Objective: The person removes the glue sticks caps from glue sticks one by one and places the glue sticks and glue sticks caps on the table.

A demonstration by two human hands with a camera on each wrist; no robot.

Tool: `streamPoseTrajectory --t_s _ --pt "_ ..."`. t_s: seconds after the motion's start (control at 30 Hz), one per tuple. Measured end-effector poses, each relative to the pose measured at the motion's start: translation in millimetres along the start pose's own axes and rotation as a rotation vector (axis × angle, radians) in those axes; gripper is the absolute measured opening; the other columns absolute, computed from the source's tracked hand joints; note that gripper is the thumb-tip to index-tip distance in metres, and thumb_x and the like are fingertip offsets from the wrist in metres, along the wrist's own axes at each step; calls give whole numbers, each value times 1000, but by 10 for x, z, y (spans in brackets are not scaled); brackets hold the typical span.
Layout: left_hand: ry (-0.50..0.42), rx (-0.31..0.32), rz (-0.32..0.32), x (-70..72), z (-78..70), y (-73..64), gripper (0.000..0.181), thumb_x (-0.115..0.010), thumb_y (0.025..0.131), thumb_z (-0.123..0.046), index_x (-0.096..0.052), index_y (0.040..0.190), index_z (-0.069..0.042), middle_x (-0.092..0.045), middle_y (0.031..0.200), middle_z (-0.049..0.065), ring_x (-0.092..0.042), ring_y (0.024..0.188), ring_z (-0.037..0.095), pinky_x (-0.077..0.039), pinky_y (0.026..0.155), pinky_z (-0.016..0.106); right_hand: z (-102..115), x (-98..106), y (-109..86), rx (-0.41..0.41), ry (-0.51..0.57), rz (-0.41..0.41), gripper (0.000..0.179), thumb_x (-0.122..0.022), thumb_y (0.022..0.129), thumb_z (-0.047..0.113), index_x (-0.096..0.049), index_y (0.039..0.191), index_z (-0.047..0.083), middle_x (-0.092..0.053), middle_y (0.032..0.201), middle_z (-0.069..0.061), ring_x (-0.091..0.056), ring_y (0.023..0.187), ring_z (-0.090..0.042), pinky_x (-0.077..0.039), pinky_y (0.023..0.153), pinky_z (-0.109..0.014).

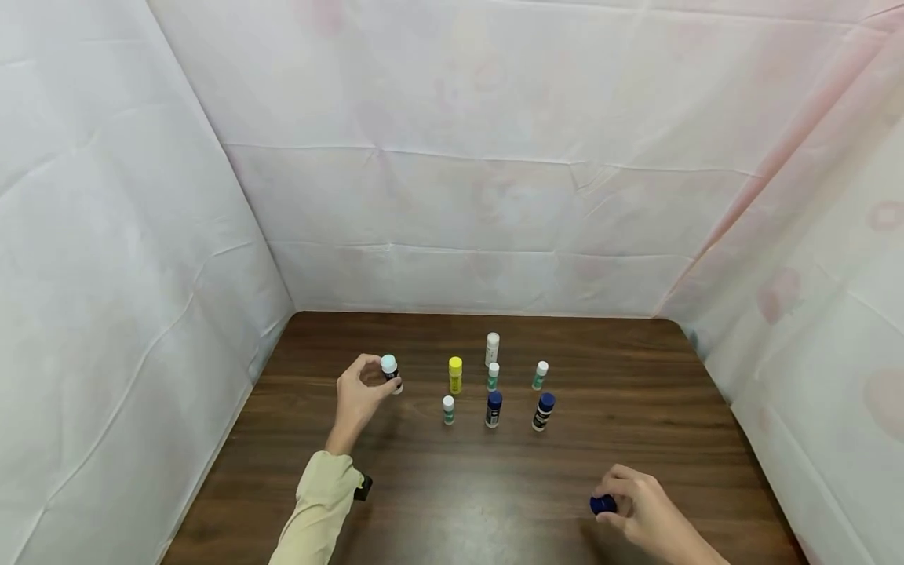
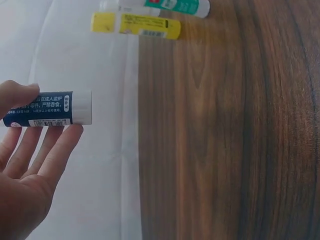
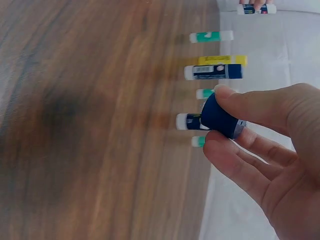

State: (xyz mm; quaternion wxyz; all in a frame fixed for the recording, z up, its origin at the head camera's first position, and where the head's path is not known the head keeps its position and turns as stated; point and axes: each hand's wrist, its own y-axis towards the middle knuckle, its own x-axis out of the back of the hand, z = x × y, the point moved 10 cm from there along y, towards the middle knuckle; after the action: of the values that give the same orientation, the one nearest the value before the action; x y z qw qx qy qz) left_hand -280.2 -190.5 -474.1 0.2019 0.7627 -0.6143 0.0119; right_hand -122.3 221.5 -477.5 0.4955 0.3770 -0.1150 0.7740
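Observation:
My left hand (image 1: 359,399) holds a glue stick with a navy label (image 2: 47,110) between thumb and fingers at the left of the group. A pale cap tops it in the head view, and its white lower end shows in the left wrist view. At the front right, my right hand (image 1: 641,506) pinches a navy-capped glue stick (image 3: 218,117), cap towards the head camera; the fingers hide most of its body. Nearest the left hand stand a yellow glue stick (image 1: 455,378) and a small green-labelled one with a white cap (image 1: 448,412).
On the brown wooden table (image 1: 438,502), two navy glue sticks, one of them here (image 1: 493,411), stand in front of two more green-labelled ones, including this one (image 1: 540,376). A white glue stick (image 1: 492,347) is farthest back. Pale cloth (image 1: 452,196) encloses the back and sides.

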Motion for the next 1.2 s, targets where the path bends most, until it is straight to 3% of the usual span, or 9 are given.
streamPoseTrajectory --t_s 0.27,0.5,0.73,1.03,1.2 --pt "42 60 9 -61 196 166 33 -83 70 -7 -62 96 -9 -68 100 10 -65 93 23 -53 78 42 -249 -110 -107 -118 -43 72 20 -79 73 8 -66 88 10 -52 84 8 -47 64 1 -46 49 -20" --pt "54 57 -3 -100 333 332 33 -82 70 -2 -62 96 -6 -68 98 12 -65 92 24 -54 77 40 -455 -184 -202 -203 -77 106 20 -80 73 12 -68 88 8 -53 86 7 -47 63 2 -45 51 -20" --pt "77 29 -7 -145 469 514 34 -81 69 0 -61 97 -2 -68 95 17 -66 89 30 -55 75 41 -612 -250 -285 -216 -100 121 22 -80 72 15 -69 88 6 -52 82 5 -44 61 -1 -42 49 -21" --pt "71 150 6 -188 789 581 33 -79 72 1 -60 99 0 -66 98 19 -64 92 32 -53 79 43 -822 -363 -393 -256 -68 145 25 -82 69 14 -68 87 5 -52 82 2 -44 63 0 -41 50 -20" --pt "69 138 16 -235 803 633 33 -79 72 2 -60 100 0 -66 98 19 -64 92 32 -52 80 44 -853 -364 -387 -266 -85 138 27 -83 67 11 -68 89 3 -50 80 1 -42 63 1 -40 50 -20"
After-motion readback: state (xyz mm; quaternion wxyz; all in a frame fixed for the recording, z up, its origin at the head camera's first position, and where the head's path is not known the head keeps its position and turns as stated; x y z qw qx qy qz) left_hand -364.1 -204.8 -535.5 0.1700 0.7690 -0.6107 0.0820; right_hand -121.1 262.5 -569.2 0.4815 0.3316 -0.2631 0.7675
